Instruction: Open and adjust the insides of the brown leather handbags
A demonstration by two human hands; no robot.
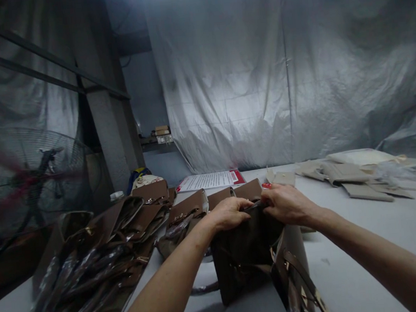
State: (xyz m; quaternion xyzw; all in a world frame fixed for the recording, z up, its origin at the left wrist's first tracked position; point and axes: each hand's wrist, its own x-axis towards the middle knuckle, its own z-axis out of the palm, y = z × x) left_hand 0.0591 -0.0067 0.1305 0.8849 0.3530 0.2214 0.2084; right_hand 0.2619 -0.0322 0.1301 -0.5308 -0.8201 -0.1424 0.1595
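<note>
A dark brown bag [240, 269] stands on the white table [349, 270] in front of me, its mouth open and its lighter side panel with straps folded toward the lower right. My left hand [231, 212] pinches the bag's top edge from the left. Close beside it, my right hand [287, 202] grips the same edge, fingers pressed together; a small red item [266, 186] shows at its fingertips. The hands are slightly apart. Shadow hides most of the bag's inside.
Brown bags with plastic-wrapped handles [83, 278] pile up at the left, and more brown bags [187, 209] stand behind my hands. Beige pieces [344, 173] lie at the back right. A printed sheet [210, 180] is at the back; a large fan [31, 176] stands left.
</note>
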